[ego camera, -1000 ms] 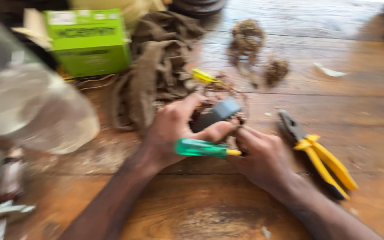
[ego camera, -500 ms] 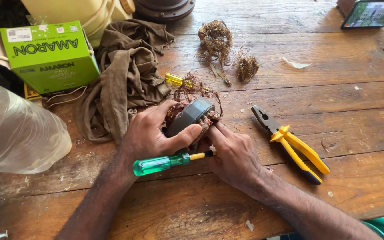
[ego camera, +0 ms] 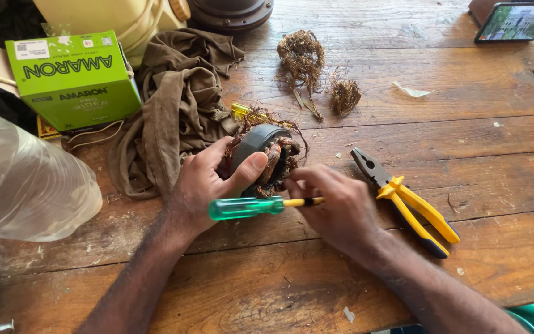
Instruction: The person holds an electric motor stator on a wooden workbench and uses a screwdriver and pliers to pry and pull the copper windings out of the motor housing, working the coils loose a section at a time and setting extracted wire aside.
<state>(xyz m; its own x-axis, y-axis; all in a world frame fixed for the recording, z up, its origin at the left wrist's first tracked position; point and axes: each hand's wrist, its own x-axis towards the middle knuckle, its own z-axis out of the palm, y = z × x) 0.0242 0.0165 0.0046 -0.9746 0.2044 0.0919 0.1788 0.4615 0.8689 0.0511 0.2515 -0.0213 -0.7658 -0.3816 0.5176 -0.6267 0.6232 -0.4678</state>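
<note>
Head view: a wooden table (ego camera: pixel 465 142). At centre, the left hand (ego camera: pixel 208 185) wraps around a dark round motor stator (ego camera: pixel 261 154), thumb pressed across its face. The right hand (ego camera: pixel 335 204), at 4 o'clock from the stator, has its fingers curled in on the tangled copper winding (ego camera: pixel 279 158); whether they pinch wire I cannot tell. A green-handled screwdriver (ego camera: pixel 248 207) lies across under both hands. Yellow pliers (ego camera: pixel 409 204) sit at 3 o'clock, a brown cloth (ego camera: pixel 168 111) at 10 o'clock. Likely best: brace the stator firmly and pull wire in short tugs.
</note>
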